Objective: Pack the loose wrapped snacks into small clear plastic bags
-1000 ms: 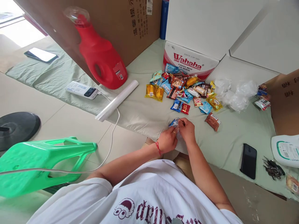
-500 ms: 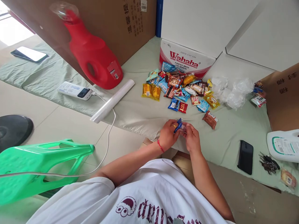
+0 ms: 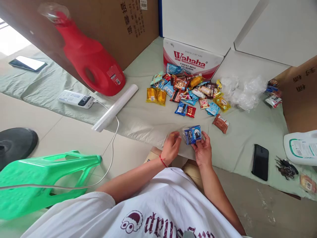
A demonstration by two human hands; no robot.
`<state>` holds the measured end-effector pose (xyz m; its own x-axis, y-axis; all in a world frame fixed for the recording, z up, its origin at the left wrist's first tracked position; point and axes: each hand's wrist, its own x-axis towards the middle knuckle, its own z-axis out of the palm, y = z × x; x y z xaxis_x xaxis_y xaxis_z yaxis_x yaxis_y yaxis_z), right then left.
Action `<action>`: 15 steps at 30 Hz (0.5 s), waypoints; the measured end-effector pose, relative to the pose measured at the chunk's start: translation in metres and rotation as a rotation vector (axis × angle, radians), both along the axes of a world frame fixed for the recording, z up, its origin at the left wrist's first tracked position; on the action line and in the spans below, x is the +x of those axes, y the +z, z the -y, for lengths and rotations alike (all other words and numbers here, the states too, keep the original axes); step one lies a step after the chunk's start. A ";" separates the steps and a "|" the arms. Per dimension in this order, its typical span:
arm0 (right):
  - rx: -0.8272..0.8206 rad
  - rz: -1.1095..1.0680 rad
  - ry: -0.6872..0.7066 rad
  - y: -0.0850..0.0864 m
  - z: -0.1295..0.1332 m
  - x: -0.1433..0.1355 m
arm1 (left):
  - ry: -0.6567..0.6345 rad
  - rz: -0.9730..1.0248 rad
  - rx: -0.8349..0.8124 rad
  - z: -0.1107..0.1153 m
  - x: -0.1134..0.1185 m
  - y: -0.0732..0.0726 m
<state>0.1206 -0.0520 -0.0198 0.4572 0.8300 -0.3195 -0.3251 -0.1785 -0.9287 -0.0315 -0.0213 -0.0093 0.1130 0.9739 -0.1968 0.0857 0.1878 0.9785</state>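
My right hand (image 3: 203, 150) pinches a blue snack packet (image 3: 193, 135) from below and from its right edge. Clear plastic film (image 3: 184, 135) shows along the packet's left side. Just left of that film is my left hand (image 3: 171, 145), a red cord around its wrist. Its fingers are curled together, and I cannot make out whether a bit of film is between them. Both hands are over the front edge of the cloth-covered surface. Beyond them lies a pile of small wrapped snacks (image 3: 182, 83), with a brown packet (image 3: 221, 123) off to its right.
A roll of clear film (image 3: 115, 108) lies left of the snacks, near a red bottle (image 3: 106, 71) and a white power bank (image 3: 76, 99). Crumpled clear plastic (image 3: 244, 92) sits right of the pile. A black phone (image 3: 260, 162) and keys (image 3: 286, 168) lie at right. A green stool (image 3: 37, 178) stands left.
My hands have moved apart. The blue packet, earlier bunched between both hands, now faces up in my right hand, and my left hand has drawn away to the left.
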 end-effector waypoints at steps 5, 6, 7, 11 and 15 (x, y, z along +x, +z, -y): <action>0.027 0.272 0.124 0.001 0.007 -0.004 | -0.088 0.426 -0.224 -0.013 0.019 0.007; 0.043 0.291 0.152 0.002 0.009 -0.004 | -0.072 0.434 -0.215 -0.015 0.022 0.007; 0.062 0.265 0.178 0.004 0.010 -0.003 | -0.051 0.434 -0.212 -0.016 0.024 0.007; 0.069 0.010 0.173 0.009 0.013 0.003 | -0.053 0.421 -0.202 -0.017 0.031 0.009; 0.027 -0.076 0.068 0.019 0.007 0.020 | -0.205 0.467 -0.246 -0.021 0.036 0.017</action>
<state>0.1409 -0.0594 -0.0009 0.3743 0.8671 -0.3288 -0.3829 -0.1784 -0.9064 0.0045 0.0000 0.0081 0.4246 0.8546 -0.2989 -0.2869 0.4402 0.8509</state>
